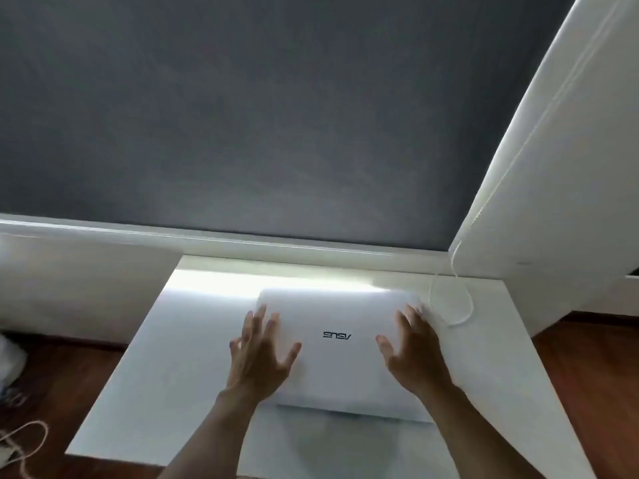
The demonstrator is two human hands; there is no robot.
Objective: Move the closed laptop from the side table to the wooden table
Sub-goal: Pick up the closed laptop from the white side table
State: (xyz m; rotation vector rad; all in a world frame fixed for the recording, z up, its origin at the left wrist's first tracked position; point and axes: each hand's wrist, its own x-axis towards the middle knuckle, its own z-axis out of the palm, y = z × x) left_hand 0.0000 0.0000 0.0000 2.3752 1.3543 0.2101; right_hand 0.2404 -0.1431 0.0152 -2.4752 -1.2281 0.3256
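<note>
Head view: a closed white laptop (345, 344) is seen lying flat on the white side surface (166, 368), lid up, its logo facing away from the wearer. The left hand (259, 354) is spread over the lid's 9 o'clock edge and the right hand (411, 350) over its 3 o'clock edge. Both grips are open, fingers splayed, with nothing yet clasped; whether the palms are pressed to the lid or hover just above it cannot be told. The laptop's near edge appears slightly raised above a shadow, though that reading is uncertain.

The step in hand is judged to be the taking-up of the laptop. It would be done well if the fingers were curled under both side edges at matching points, so that the weight is shared and the lid is kept shut. A level lift is advised, since a smooth shell can slip from dry palms. A thin white cord (463, 305) is seen hanging at 2 o'clock, just beside the laptop's far corner, and should be cleared before the machine is carried off. The wooden destination surface is not identified in this view; only brown wood flooring (587, 375) is shown at either side.

Counted: one laptop, one side surface, two hands, one hanging cord, and one grey blind (242, 115) at 12 o'clock.
</note>
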